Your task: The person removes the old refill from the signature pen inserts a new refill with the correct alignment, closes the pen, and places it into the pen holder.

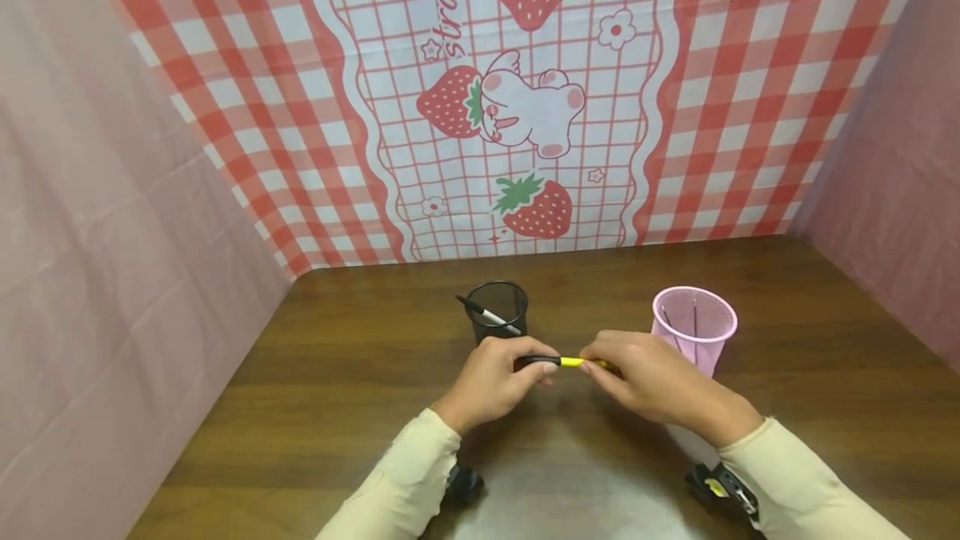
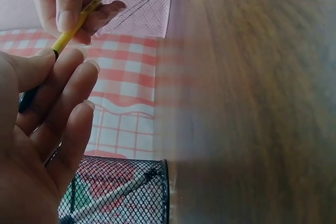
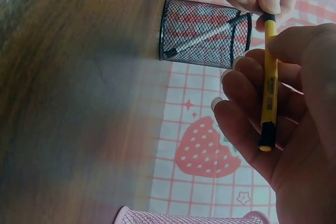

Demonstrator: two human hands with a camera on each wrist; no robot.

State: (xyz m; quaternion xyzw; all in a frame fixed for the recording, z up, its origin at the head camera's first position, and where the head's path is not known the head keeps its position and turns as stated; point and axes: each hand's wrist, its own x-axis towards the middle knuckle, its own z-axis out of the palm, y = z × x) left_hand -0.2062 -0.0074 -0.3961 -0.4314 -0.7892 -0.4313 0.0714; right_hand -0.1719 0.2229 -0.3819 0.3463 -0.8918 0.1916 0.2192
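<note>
A yellow pen (image 1: 572,362) with a black cap (image 1: 542,359) is held level between the two hands, above the table. My left hand (image 1: 495,382) pinches the cap between thumb and index finger. The yellow barrel is pinched by my right hand (image 1: 656,377), its black end showing beyond the thumb in the right wrist view. Just behind the left hand stands a black mesh cup (image 3: 197,30) with a white pen (image 1: 495,318) leaning in it. A pink mesh cup (image 1: 708,352), behind the right hand, contains thin dark sticks (image 1: 695,319).
The brown wooden table (image 1: 360,407) reaches back to a red-checked strawberry cloth (image 1: 480,215). Pale pink cloth hangs at the left (image 1: 135,273) and right sides. Dark wrist devices (image 1: 723,490) sit under both sleeves, close over the table.
</note>
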